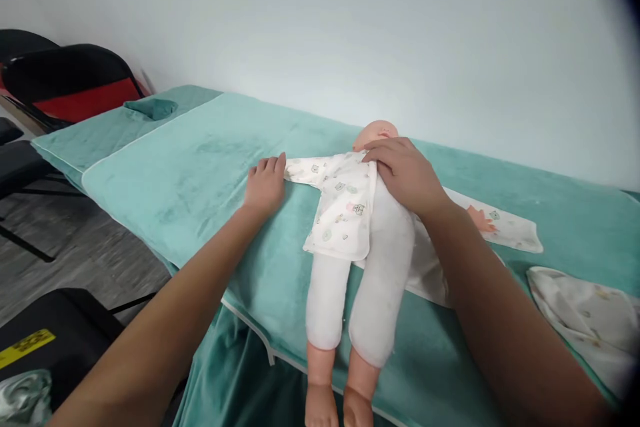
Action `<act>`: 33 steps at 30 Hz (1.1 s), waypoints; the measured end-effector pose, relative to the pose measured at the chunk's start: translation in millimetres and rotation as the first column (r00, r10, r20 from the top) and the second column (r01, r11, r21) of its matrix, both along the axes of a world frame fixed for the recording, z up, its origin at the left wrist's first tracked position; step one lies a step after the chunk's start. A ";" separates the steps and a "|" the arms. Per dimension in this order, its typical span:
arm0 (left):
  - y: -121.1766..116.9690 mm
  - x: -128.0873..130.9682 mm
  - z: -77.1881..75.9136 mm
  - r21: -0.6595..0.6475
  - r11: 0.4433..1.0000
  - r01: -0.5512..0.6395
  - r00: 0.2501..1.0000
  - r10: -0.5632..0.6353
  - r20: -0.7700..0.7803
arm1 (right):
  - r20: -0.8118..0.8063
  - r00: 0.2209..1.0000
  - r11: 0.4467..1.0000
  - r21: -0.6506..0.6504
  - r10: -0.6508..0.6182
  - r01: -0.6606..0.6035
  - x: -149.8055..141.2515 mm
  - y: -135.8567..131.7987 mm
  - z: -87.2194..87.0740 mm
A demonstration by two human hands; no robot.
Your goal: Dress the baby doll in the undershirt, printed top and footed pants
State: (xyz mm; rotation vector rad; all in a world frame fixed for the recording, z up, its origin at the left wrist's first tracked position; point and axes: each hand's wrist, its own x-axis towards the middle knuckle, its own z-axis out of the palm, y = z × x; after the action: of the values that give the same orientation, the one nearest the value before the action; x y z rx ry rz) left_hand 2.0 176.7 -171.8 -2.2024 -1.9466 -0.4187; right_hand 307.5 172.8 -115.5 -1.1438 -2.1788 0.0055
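Observation:
A baby doll (380, 267) lies on its back on a teal padded table (200, 167), head toward the wall, white cloth legs hanging over the near edge. It wears a white printed baby shirt (343, 207), partly wrapped over its chest. My left hand (265, 184) grips the end of the shirt's sleeve, fingers curled, stretched out to the left. My right hand (403, 174) rests on the doll's chest below its neck, fingers pinching the shirt's front edge. The doll's other arm (480, 219) lies on the spread right side of the shirt.
Another white printed garment (585, 320) lies at the right on the table. A small teal cushion (150, 107) sits at the far left end. Black and red chairs (65, 87) stand left, with a black case (45, 340) on the floor near me. A white wall runs behind.

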 end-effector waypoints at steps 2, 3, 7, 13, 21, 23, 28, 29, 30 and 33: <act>2.6 -5.8 1.4 0.029 0.999 -0.029 1.000 0.029 -0.008 | -0.059 0.995 0.997 0.012 -0.075 0.076 -0.3 -4.5 -3.8; 2.8 -8.1 1.4 0.032 0.998 -0.055 0.998 0.055 0.000 | -0.100 0.989 0.993 0.032 -0.109 0.113 -0.6 -6.6 -6.3; 1.8 -12.9 0.1 0.004 0.985 -0.173 0.983 0.173 0.069 | -0.263 0.937 0.963 0.082 -0.229 0.258 -2.6 -12.0 -16.1; -5.9 -15.2 -1.6 -0.025 0.974 -0.226 0.954 0.227 0.198 | -0.392 0.857 0.929 0.013 -0.335 0.369 19.9 -21.7 -21.4; -32.4 -17.0 0.6 0.122 0.956 -0.266 0.839 0.167 0.518 | -0.396 0.502 0.633 -0.361 -0.769 0.685 127.7 -78.1 -38.2; -40.4 -0.4 11.1 0.148 0.937 -0.315 0.784 0.169 0.598 | -0.410 0.470 0.622 -0.462 -0.782 0.632 140.2 -83.6 -47.9; -59.3 93.0 53.3 0.305 0.951 0.045 0.828 -0.206 0.521 | -0.552 0.355 0.653 -0.581 -0.755 0.486 140.3 -77.9 -63.9; -61.0 115.1 61.6 0.300 0.936 0.185 0.831 -0.312 0.460 | -0.594 0.330 0.676 -0.587 -0.733 0.444 138.6 -76.9 -64.4; -61.6 136.0 68.8 0.261 0.911 0.320 0.827 -0.403 0.392 | -0.638 0.309 0.705 -0.588 -0.705 0.396 137.1 -76.4 -64.0; -56.7 185.9 82.6 0.062 0.834 0.549 0.816 -0.550 0.177 | -0.784 0.246 0.822 -0.535 -0.570 0.196 134.1 -78.9 -57.3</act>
State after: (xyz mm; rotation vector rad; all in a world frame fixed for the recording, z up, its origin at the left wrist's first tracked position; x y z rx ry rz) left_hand 187.9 120.0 -89.2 -2.7916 -1.3238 -0.7342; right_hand 441.5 93.9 -172.8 -1.3600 -0.7884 0.6890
